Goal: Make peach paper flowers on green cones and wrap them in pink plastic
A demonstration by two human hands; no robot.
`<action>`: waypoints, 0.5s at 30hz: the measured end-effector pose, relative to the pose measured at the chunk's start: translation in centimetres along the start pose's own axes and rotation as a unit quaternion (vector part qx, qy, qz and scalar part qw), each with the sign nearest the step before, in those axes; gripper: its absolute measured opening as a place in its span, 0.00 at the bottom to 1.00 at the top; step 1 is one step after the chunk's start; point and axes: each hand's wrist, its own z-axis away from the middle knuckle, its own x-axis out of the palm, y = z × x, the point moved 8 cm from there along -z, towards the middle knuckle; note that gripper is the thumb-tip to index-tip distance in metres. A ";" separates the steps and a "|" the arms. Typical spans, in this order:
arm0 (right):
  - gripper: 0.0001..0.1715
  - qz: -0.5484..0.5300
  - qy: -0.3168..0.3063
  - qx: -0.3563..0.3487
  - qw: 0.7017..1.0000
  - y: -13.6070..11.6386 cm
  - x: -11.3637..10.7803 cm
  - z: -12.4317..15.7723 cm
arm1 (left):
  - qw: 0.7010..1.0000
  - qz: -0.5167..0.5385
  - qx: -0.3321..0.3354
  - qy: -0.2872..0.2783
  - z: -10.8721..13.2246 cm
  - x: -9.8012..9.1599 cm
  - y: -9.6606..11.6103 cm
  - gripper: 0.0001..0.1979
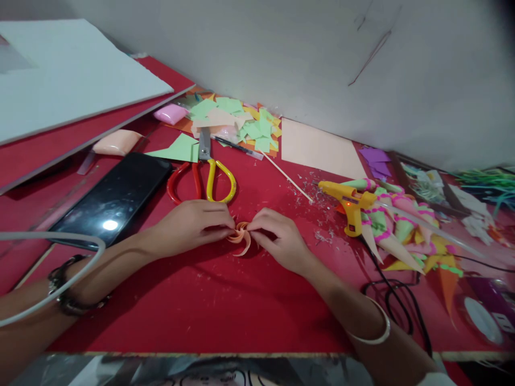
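Both hands meet over the red table around a small orange paper flower (pixel 242 239) with curled strips. My left hand (pixel 197 228) pinches its left side between thumb and fingers. On the opposite side, my right hand (pixel 277 238) is closed on the flower's right edge, fingertips together. Just beyond the left hand lie scissors (pixel 205 171) with one red and one yellow handle. A black phone (pixel 116 195) rests flat near the left forearm. To the right is a yellow glue gun (pixel 350 203) with a lit orange light.
Green and orange paper pieces (pixel 229 115) lie at the back beside a black pen (pixel 237 146). A thin stick (pixel 286 176) and a cream sheet (pixel 317 147) are nearby. Colourful paper cones (pixel 402 225) pile at right, with a black cable (pixel 386 279). A white board (pixel 72 75) stands left.
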 end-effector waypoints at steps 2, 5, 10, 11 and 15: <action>0.08 0.008 -0.006 -0.005 1.000 -0.1 0.1 0.0 | 1.000 -0.001 0.002 0.002 0.0 0.0 0.0 0.08; 0.08 0.018 -0.010 -0.013 1.000 -0.2 0.1 0.0 | 1.000 -0.002 0.002 0.001 0.1 0.0 0.0 0.08; 0.09 0.057 -0.022 -0.030 0.998 -0.3 0.2 0.1 | 1.000 -0.001 0.015 0.011 0.2 -0.1 0.1 0.08; 0.09 0.062 -0.024 -0.031 0.997 -0.4 0.2 0.1 | 1.000 -0.002 0.016 0.013 0.2 -0.1 0.1 0.08; 0.09 0.064 -0.026 -0.036 0.997 -0.5 0.2 0.1 | 1.000 -0.004 0.016 0.011 0.2 -0.1 0.1 0.08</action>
